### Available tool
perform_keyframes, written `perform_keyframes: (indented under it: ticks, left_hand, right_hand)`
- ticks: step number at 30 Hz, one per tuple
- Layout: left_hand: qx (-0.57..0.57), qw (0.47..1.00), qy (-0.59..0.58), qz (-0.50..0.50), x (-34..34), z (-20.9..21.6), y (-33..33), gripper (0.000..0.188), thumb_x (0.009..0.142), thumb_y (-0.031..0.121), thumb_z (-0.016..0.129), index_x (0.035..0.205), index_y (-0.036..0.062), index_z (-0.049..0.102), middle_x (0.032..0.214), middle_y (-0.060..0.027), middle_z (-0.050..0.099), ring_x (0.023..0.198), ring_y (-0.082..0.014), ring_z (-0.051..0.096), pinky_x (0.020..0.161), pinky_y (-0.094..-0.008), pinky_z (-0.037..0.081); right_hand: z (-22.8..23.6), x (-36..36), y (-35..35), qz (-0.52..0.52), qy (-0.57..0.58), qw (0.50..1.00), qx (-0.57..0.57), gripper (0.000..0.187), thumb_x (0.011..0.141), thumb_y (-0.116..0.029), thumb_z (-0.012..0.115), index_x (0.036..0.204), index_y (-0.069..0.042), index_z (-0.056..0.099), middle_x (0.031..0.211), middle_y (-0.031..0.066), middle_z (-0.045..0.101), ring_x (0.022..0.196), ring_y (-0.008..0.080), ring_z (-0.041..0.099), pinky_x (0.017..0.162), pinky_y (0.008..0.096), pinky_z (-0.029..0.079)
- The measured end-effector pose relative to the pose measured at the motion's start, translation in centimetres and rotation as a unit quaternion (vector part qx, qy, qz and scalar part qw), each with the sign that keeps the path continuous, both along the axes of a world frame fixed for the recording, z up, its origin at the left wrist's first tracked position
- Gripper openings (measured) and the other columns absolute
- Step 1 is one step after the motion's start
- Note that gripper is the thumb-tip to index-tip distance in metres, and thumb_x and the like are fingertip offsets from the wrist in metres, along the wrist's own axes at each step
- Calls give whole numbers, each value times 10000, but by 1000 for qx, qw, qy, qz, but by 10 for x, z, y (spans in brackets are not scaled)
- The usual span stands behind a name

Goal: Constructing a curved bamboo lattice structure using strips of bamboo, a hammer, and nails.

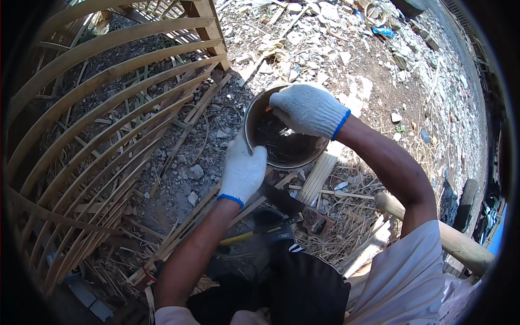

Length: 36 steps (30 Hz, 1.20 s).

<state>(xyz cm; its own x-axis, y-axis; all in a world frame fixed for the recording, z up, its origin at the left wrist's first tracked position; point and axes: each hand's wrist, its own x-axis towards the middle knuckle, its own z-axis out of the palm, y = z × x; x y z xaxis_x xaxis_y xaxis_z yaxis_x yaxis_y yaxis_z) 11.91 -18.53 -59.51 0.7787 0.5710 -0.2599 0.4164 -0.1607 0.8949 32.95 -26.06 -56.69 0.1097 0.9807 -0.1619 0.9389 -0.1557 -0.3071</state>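
Observation:
A round metal pot (295, 157) sits on the ground in front of me, with thin nail-like pieces loose in its bottom. My left hand (242, 172), in a white knitted glove with a blue cuff, grips the pot's near left rim, thumb on the inside. My right hand (311, 110), gloved the same way, reaches over the far rim with its fingers drawn together inside the pot. Whatever those fingers hold is hidden by the glove.
Curved wooden slats of a frame (124, 89) fill the left side. A dark-bladed tool (281, 199) and a black-and-yellow tool (276, 230) lie close to my legs. A round wooden pole (455, 241) is at the right. Rubble (325, 16) covers the ground beyond the pot.

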Motion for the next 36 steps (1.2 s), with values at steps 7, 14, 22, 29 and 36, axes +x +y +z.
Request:
perform_keyframes:
  ticks: [7,14,22,29,36]
  left_hand:
    - [35,982,52,-180,-24,47,85,517,889,151,484,1381,55,605,1218,-181,704,1098,-259,669,1016,-380,486]
    - [258,938,91,-214,-5,113,110,504,919,340,579,1339,71,647,1269,-240,664,1177,-379,648,1043,-431,487]
    - [242,970,-17,4,-98,101,117,463,1042,301,553,1429,48,570,1414,-184,570,1329,-299,545,1137,-389,396]
    - [178,982,35,-56,-124,60,91,619,1032,351,566,1522,1,422,1532,-225,451,1450,-347,404,1212,-419,291]
    - [168,985,-24,-36,-88,19,78,648,921,89,498,1550,16,360,1541,-216,447,1465,-334,395,1234,-405,261]
  right_hand:
    - [25,-11,-16,-132,-9,989,-63,443,952,-311,650,1287,-23,621,1030,220,727,907,348,724,799,427,584]
    - [1,-89,-46,-283,553,777,-101,357,1018,-191,519,1304,9,594,1010,93,728,824,154,712,692,291,595]
    - [-83,-192,-13,-305,661,681,72,315,1023,-144,525,1279,27,593,1123,91,703,996,149,647,898,329,523]
    - [-65,-207,-29,-419,640,639,83,316,1000,-121,506,1267,19,601,1074,104,719,959,183,684,839,337,552]
    - [-90,-190,-41,-380,467,792,96,391,1017,-279,553,1236,34,635,990,145,741,781,239,722,733,365,558]
